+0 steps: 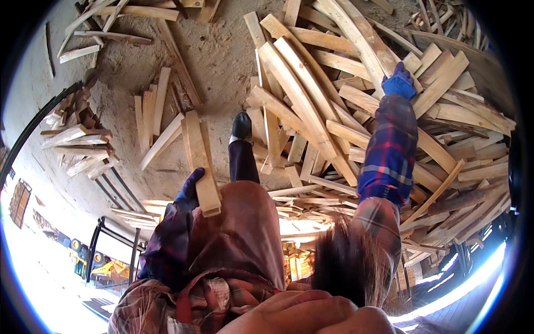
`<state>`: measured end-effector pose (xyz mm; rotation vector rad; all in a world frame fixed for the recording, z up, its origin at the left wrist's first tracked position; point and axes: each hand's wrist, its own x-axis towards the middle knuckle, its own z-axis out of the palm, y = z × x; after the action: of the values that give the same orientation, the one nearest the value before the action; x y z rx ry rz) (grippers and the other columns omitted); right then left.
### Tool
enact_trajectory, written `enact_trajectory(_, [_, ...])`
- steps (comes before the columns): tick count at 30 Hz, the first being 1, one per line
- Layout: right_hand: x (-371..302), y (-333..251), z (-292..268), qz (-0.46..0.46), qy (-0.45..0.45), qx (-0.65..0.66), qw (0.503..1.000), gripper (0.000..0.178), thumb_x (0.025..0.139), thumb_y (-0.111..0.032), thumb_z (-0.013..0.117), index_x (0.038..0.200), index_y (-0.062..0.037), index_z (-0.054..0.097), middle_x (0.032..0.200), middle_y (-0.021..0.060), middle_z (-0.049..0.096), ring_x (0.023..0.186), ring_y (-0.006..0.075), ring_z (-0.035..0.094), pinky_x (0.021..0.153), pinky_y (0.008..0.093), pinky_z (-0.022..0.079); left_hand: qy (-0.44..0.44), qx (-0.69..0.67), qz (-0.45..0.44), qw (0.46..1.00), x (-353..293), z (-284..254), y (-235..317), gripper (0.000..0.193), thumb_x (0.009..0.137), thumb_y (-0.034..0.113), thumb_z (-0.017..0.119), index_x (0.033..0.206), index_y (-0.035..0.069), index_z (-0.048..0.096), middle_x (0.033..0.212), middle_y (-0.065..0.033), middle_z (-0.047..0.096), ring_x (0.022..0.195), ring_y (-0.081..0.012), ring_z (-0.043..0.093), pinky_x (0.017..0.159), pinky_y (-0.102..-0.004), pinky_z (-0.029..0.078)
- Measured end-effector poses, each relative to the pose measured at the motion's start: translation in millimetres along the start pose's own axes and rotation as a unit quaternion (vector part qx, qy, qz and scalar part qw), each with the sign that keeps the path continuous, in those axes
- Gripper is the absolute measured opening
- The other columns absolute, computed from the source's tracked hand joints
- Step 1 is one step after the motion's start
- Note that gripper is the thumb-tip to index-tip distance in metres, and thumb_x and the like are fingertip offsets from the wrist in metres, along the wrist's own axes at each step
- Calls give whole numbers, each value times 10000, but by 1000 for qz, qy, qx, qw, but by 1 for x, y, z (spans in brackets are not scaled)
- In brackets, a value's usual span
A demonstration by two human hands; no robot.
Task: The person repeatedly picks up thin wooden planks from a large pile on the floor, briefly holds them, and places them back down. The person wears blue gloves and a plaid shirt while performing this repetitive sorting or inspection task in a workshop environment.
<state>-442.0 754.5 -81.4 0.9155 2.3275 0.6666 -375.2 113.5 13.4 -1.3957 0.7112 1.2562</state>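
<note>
My left hand (pixel 191 188), in a dark blue glove, is closed around the side of a short stack of pale wooden boards (pixel 201 170). They stand lengthwise beside my leg, the near end at my thigh. My right arm stretches out over a large heap of loose boards (pixel 311 106). There my right hand (pixel 399 84), in a bright blue glove, grips the near end of a long wooden board (pixel 370 47), thumb and forefinger at its edges. The undersides of both grips are hidden.
My dark shoe (pixel 241 126) stands on the dusty floor (pixel 217 61) against the heap's left edge. Smaller piles of boards (pixel 83 147) lie to the left, with more scraps (pixel 111 36) at the far left. A curved black bar (pixel 41 114) and a black metal frame (pixel 97 245) are at left.
</note>
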Motion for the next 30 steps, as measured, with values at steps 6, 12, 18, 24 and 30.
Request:
enact_trajectory(6, [-16, 13, -16, -38, -165, 404, 899, 808, 590, -502, 761, 1169, 24, 560, 1143, 240, 593, 1090, 391, 549, 919, 419, 441, -12, -50, -6, 999, -13, 1, -4, 482, 758, 428, 725, 1011, 41, 591, 871, -132, 642, 768, -270, 637, 738, -412, 540])
enact_trajectory(12, [-269, 20, 37, -69, -168, 655, 734, 641, 686, -46, 776, 1201, -5, 397, 779, 93, 593, 562, 157, 570, 470, 295, 483, 9, 54, 98, 994, -81, -38, -21, 488, 710, 436, 743, 978, 54, 600, 779, -93, 630, 612, -209, 608, 577, -343, 518])
enact_trajectory(18, [-510, -94, -205, -424, -104, 609, 662, 625, 590, -250, 804, 1099, 12, 553, 958, 216, 609, 877, 374, 609, 752, 432, 504, 50, 157, 335, 928, -117, -135, -94, 524, 619, 267, 790, 1036, 12, 603, 891, -123, 621, 807, -214, 608, 709, -350, 494])
enact_trajectory(24, [-590, -173, -407, -365, -100, 813, 442, 779, 742, -209, 784, 1335, 47, 349, 1265, 191, 460, 1161, 266, 467, 963, 364, 399, -37, 277, 314, 907, -218, -142, -119, 501, 708, 292, 761, 1106, 43, 585, 896, -108, 632, 807, -204, 608, 739, -351, 496])
enact_trajectory(30, [-639, -67, -258, -16, -131, 903, 410, 481, 810, -390, 660, 1084, -76, 420, 1008, 67, 424, 923, 207, 442, 807, 341, 368, -185, 325, 273, 887, -302, -166, -156, 508, 802, 376, 671, 1178, 53, 561, 929, -76, 636, 784, -177, 622, 716, -315, 502])
